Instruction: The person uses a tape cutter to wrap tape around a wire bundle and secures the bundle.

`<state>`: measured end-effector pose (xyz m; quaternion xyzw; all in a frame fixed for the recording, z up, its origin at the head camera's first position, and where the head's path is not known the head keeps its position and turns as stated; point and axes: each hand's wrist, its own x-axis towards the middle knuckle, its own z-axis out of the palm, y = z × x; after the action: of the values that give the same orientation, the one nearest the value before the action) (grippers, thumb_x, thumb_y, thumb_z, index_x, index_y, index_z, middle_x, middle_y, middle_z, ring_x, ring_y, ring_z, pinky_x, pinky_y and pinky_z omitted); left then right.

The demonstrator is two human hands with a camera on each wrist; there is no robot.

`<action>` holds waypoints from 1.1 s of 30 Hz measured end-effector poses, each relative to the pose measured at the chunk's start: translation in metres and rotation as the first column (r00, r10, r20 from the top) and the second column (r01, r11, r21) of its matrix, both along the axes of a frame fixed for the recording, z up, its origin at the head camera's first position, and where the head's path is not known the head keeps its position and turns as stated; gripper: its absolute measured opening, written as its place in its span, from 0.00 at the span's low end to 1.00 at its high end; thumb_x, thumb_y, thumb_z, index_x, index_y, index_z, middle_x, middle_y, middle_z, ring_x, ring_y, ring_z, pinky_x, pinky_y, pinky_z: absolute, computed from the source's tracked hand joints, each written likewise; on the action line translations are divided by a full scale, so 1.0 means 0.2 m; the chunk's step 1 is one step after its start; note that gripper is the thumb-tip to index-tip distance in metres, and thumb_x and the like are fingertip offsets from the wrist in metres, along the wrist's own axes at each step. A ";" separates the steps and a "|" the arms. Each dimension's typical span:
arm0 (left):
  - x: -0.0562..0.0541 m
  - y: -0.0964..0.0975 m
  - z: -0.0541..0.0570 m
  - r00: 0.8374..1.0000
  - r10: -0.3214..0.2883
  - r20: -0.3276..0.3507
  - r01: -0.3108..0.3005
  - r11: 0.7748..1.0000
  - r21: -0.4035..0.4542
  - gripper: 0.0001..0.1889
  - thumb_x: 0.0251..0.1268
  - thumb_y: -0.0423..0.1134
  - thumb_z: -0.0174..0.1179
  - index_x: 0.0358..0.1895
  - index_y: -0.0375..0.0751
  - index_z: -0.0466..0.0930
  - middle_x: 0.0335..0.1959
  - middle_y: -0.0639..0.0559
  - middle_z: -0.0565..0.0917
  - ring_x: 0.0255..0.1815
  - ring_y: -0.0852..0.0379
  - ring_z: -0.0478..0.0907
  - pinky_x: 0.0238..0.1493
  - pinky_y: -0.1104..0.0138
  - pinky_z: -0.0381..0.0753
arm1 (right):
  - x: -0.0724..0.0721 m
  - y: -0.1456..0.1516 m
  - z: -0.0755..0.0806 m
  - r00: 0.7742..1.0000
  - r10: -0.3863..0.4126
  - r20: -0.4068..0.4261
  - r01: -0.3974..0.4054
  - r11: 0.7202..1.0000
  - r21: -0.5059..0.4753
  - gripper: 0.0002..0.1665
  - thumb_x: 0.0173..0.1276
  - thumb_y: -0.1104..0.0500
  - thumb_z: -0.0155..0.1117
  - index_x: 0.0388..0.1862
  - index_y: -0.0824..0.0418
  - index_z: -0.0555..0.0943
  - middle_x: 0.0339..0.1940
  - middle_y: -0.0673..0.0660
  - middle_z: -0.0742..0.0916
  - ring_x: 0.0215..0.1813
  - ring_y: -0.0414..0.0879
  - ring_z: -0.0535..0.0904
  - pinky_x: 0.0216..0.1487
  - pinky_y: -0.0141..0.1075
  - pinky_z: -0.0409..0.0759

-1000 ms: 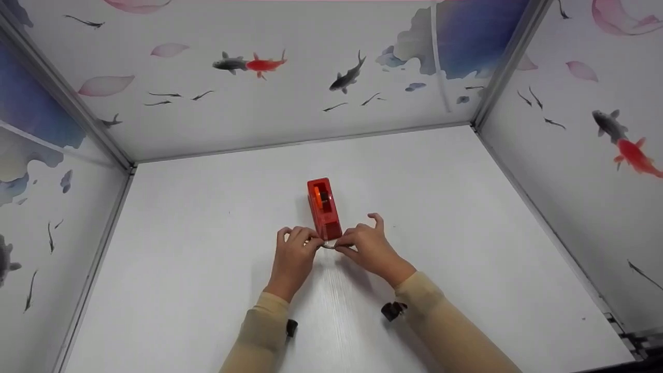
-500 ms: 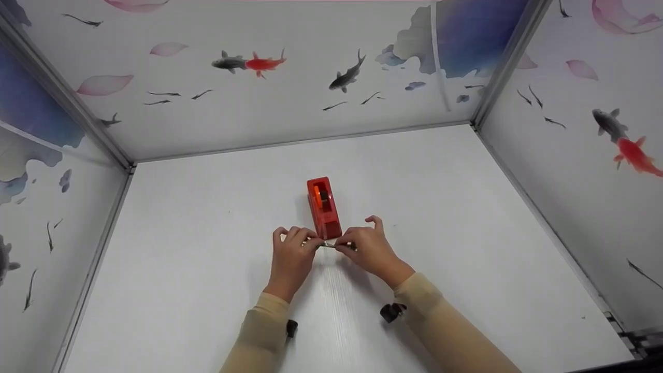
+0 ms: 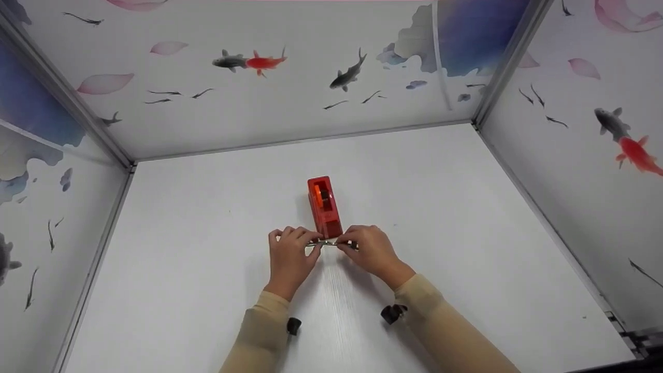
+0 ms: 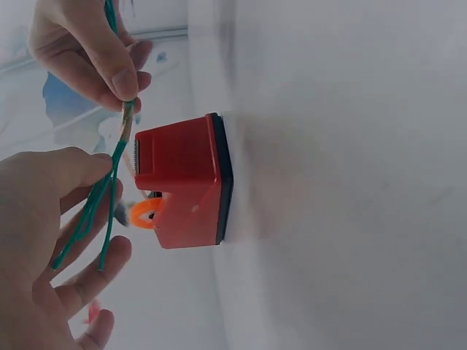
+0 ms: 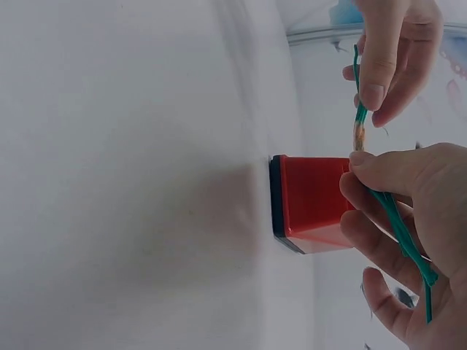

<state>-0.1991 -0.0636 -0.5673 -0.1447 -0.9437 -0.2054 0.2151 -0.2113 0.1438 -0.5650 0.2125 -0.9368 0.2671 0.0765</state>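
Note:
Both hands hold a bundle of thin green wires (image 4: pixel 119 151) between them, just in front of a red tape dispenser (image 3: pixel 325 207). Its middle has a shiny copper-tan section (image 4: pixel 125 125). My left hand (image 3: pixel 289 259) pinches one side between thumb and fingers, and loose green ends spread across its fingers in the left wrist view. On the other side, the thumb and fingertips of my right hand (image 3: pixel 374 251) pinch the bundle close to the tan section. More green wire (image 5: pixel 398 226) runs down along the right palm. The fingers hide parts of the bundle.
The dispenser carries an orange roll core (image 4: pixel 146 214) and a toothed cutting edge (image 4: pixel 137 155). It stands on a white table (image 3: pixel 181 233), with printed fish panels (image 3: pixel 290 103) rising at the back and sides. A black wrist camera (image 3: pixel 393 313) sits on the right sleeve.
The left hand has shifted slightly left and its thumb has dropped away from the fingers. The bundle between the hands looks straighter. The raised right finger has come down; the dispenser stays put.

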 end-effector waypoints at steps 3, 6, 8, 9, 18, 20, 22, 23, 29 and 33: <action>0.00 0.01 0.02 0.995 0.022 0.098 -0.025 0.999 0.030 0.09 0.62 0.47 0.74 0.45 0.57 0.92 0.39 0.58 0.90 0.45 0.54 0.82 0.60 0.47 0.72 | 0.01 0.01 0.00 1.000 -0.004 0.019 0.005 0.999 -0.038 0.05 0.67 0.59 0.75 0.41 0.52 0.92 0.36 0.46 0.91 0.36 0.38 0.83 0.42 0.36 0.83; 0.00 0.02 0.03 0.982 0.018 0.190 -0.035 0.996 0.086 0.08 0.64 0.47 0.73 0.45 0.56 0.92 0.39 0.57 0.90 0.46 0.54 0.82 0.61 0.47 0.72 | 0.01 0.01 0.00 1.000 -0.001 0.010 0.001 0.997 -0.078 0.06 0.67 0.60 0.75 0.43 0.54 0.92 0.37 0.47 0.90 0.37 0.38 0.84 0.41 0.36 0.85; 0.00 0.02 0.03 0.969 0.004 0.246 -0.038 0.990 0.134 0.08 0.65 0.47 0.72 0.45 0.56 0.92 0.40 0.57 0.90 0.46 0.54 0.82 0.60 0.48 0.72 | 0.01 0.01 0.00 1.000 0.007 -0.005 -0.007 0.994 -0.105 0.07 0.67 0.61 0.74 0.44 0.54 0.92 0.38 0.48 0.91 0.37 0.39 0.84 0.42 0.38 0.87; 0.00 0.02 0.02 0.963 -0.005 0.269 -0.039 0.987 0.159 0.07 0.65 0.46 0.72 0.45 0.55 0.92 0.40 0.57 0.89 0.46 0.54 0.82 0.59 0.49 0.72 | 0.01 0.02 0.00 1.000 0.010 -0.014 -0.012 0.993 -0.119 0.08 0.67 0.62 0.74 0.44 0.54 0.92 0.39 0.48 0.91 0.38 0.40 0.85 0.42 0.39 0.87; -0.01 0.00 0.00 0.941 -0.057 0.334 -0.019 0.976 0.218 0.07 0.62 0.40 0.74 0.42 0.53 0.90 0.38 0.58 0.88 0.42 0.55 0.81 0.53 0.54 0.71 | 0.00 0.02 0.00 0.994 0.038 -0.103 -0.058 0.978 -0.200 0.11 0.64 0.65 0.76 0.44 0.53 0.92 0.40 0.47 0.91 0.39 0.39 0.86 0.39 0.34 0.86; -0.01 0.00 0.00 0.949 -0.057 0.311 -0.015 0.975 0.224 0.07 0.61 0.38 0.75 0.41 0.53 0.90 0.37 0.58 0.88 0.42 0.54 0.82 0.53 0.54 0.72 | 0.00 0.02 -0.01 0.995 0.049 -0.089 -0.068 0.972 -0.226 0.11 0.64 0.65 0.76 0.44 0.53 0.92 0.40 0.47 0.91 0.39 0.39 0.86 0.42 0.35 0.87; -0.01 0.00 -0.01 0.959 -0.054 0.277 -0.009 0.975 0.222 0.07 0.60 0.37 0.76 0.39 0.52 0.90 0.38 0.57 0.89 0.43 0.54 0.83 0.54 0.54 0.73 | -0.01 0.02 -0.01 0.997 0.056 -0.057 -0.069 0.963 -0.260 0.11 0.63 0.65 0.77 0.44 0.53 0.91 0.39 0.47 0.91 0.39 0.39 0.86 0.43 0.37 0.87; -0.01 0.00 -0.01 0.966 -0.053 0.254 -0.003 0.976 0.216 0.07 0.59 0.36 0.76 0.39 0.51 0.90 0.38 0.57 0.89 0.43 0.54 0.83 0.55 0.54 0.74 | -0.01 0.02 -0.01 0.998 0.057 -0.030 -0.063 0.958 -0.279 0.11 0.64 0.64 0.77 0.44 0.53 0.91 0.40 0.47 0.91 0.40 0.39 0.86 0.44 0.37 0.87; -0.01 -0.01 -0.02 0.997 -0.054 0.060 0.047 0.993 0.111 0.06 0.60 0.36 0.75 0.36 0.52 0.88 0.38 0.56 0.88 0.44 0.54 0.82 0.56 0.51 0.77 | -0.01 0.02 -0.01 0.973 0.055 0.224 0.035 0.925 -0.379 0.14 0.67 0.54 0.76 0.51 0.49 0.86 0.44 0.46 0.89 0.39 0.40 0.84 0.45 0.35 0.86; -0.01 -0.02 -0.02 0.997 -0.064 -0.041 0.065 0.997 0.038 0.06 0.60 0.38 0.76 0.36 0.53 0.88 0.38 0.57 0.87 0.44 0.55 0.82 0.57 0.49 0.78 | -0.02 0.02 -0.03 0.939 0.070 0.338 0.076 0.913 -0.400 0.13 0.72 0.53 0.71 0.54 0.50 0.86 0.45 0.47 0.89 0.40 0.44 0.84 0.45 0.35 0.84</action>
<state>-0.2006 -0.0676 -0.5714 -0.1749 -0.9299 -0.2277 0.2299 -0.2154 0.1477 -0.5704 0.1402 -0.8597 0.4890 -0.0456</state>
